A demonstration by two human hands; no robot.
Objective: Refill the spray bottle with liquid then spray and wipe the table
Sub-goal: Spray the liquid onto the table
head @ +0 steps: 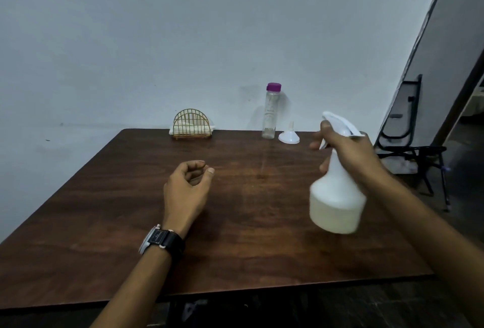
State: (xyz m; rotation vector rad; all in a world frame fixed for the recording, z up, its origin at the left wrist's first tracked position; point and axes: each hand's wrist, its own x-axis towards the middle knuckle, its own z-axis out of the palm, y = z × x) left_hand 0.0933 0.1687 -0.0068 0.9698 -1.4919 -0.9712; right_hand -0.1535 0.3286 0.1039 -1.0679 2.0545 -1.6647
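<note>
My right hand [348,153] grips the neck of a white spray bottle [336,202], held above the right side of the dark wooden table [131,236], nozzle pointing left and away; liquid fills its lower part. My left hand [187,187] hovers over the table's middle with fingers loosely curled, holding nothing; a watch is on that wrist. A clear bottle with a purple cap [271,111] stands at the table's far edge, nearly empty. A white funnel [289,135] sits upside down beside it. A faint wet streak [263,162] marks the wood in front of the clear bottle.
A gold wire holder with white napkins [191,124] stands at the far edge, left of the bottle. The wall rises directly behind the table. A black folded chair frame [411,144] stands past the table's right side.
</note>
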